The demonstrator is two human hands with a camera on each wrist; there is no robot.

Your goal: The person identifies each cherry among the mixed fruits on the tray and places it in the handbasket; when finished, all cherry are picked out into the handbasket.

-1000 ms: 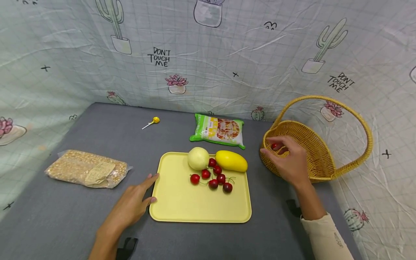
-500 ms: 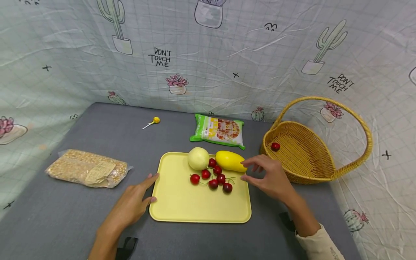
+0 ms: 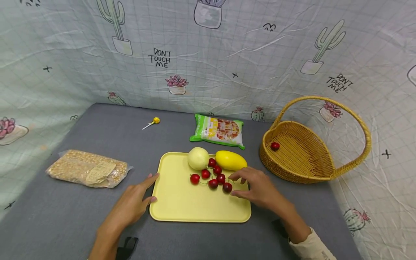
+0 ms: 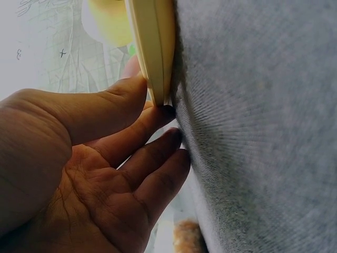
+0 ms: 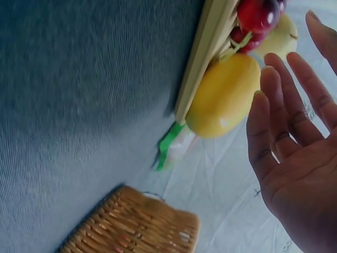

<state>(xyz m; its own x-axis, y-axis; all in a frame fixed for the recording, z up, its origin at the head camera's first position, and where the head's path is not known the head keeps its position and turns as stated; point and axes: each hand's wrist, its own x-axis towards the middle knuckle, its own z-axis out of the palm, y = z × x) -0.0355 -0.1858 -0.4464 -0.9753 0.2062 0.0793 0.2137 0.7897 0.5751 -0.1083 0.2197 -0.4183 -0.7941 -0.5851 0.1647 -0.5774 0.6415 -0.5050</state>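
Observation:
A yellow tray carries several dark red cherries, a pale round fruit and a yellow mango-like fruit. My left hand touches the tray's left edge with thumb and index finger spread apart. In the left wrist view the thumb lies against the rim and the other fingers rest near the cloth. Over the tray's right side, my right hand holds its thumb and fingers apart beside the nearest cherry. One cherry lies inside the wicker basket.
The basket's tall handle arches up on the right. Behind the tray lies a green-and-white food packet. A yellow lollipop is at the back left, and a clear bag of yellow kernels lies left. Patterned cloth encloses the table.
My right hand has let a cherry go in the basket and come back leftward over the tray's right side, beside the cherries. My left hand has stayed at the tray edge.

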